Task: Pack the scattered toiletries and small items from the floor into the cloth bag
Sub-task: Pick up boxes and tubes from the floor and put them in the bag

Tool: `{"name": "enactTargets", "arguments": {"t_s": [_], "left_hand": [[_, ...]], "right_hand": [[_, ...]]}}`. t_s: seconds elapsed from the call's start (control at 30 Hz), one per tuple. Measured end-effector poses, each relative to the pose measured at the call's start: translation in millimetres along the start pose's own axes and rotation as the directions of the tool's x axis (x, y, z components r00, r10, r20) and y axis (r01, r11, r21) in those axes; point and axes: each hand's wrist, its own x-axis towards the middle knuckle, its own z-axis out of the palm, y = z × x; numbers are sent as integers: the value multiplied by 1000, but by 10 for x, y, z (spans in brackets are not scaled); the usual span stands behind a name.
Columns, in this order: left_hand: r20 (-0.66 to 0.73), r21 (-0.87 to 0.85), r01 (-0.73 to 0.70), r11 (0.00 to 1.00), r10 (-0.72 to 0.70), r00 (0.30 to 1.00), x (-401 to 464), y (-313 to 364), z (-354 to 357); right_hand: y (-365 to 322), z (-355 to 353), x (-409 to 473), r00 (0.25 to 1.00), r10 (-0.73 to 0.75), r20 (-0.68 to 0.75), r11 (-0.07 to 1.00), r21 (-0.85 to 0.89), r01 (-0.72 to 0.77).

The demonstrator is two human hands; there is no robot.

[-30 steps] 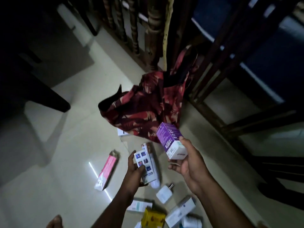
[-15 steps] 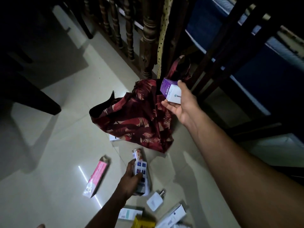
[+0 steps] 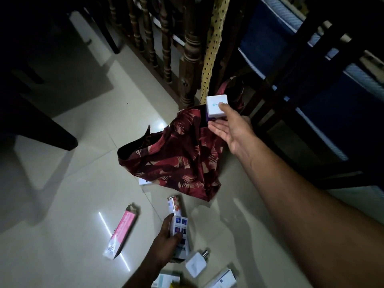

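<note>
Right fingers: the right hand [image 3: 230,127] reaches far over the bag's mouth; its fingers [image 3: 218,126] lie straight and loosely spread, palm up, with the thumb pressed on the white face of a small box [image 3: 216,108], so the box is pinched lightly between thumb and fingertips.
Left fingers: the left hand [image 3: 166,244], near and low, curls around a tall printed carton [image 3: 179,235] standing on the floor, thumb on one side and the other fingers behind it.
Step in hand: by my reading, dropping the small box into the bag.
Doing it well: bring the box right over the dark opening before letting go; the mouth sags, so a release from the rim could slide the box off the cloth onto the tiles.
Bag: the cloth bag [image 3: 176,161] is dark red with a pale leaf print, slumped on the floor against a wooden railing post [image 3: 190,65], its opening at the far end.
Left to pack: a pink tube box [image 3: 122,231] to the left, a white bottle [image 3: 196,263] and other cartons near the bottom edge, one white item half under the bag.
Light: dim, so labels cannot be read.
</note>
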Motion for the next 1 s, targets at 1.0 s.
{"name": "enactTargets", "arguments": {"t_s": [1.0], "left_hand": [[-379,601,-647,469,880,286,-679,1487,-128]], "right_hand": [[1108,-451,-1005,987,123,101,969,-228,-98]]}}
